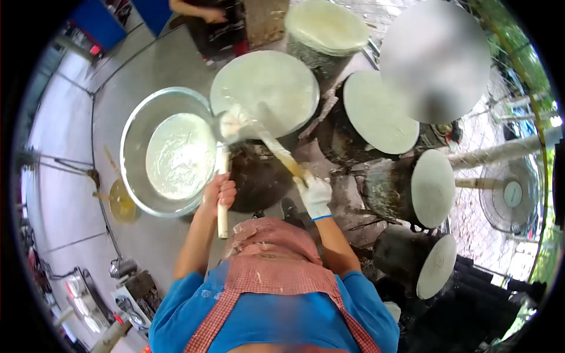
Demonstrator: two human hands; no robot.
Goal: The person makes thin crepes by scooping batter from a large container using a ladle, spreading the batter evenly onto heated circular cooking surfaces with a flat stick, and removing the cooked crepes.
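My bare left hand (219, 191) is wrapped round the pale handle of a ladle (223, 162). The ladle's round head is smeared by motion between the basin's right rim and a white round surface (265, 82). In a white glove, my right hand (315, 195) grips a long flat wooden stick (275, 147). Its far end is blurred and reaches up left to the ladle head; whether they touch I cannot tell. To the left stands a wide metal basin (130, 138) with glossy white liquid (181, 156) inside.
Several sooty drums with pale round tops stand to the right, including one nearby top (432, 188) and a lower one (436, 266). A covered drum (326, 26) is at the back. A fan (512, 194) stands far right. Another person's hand (215, 15) shows at top.
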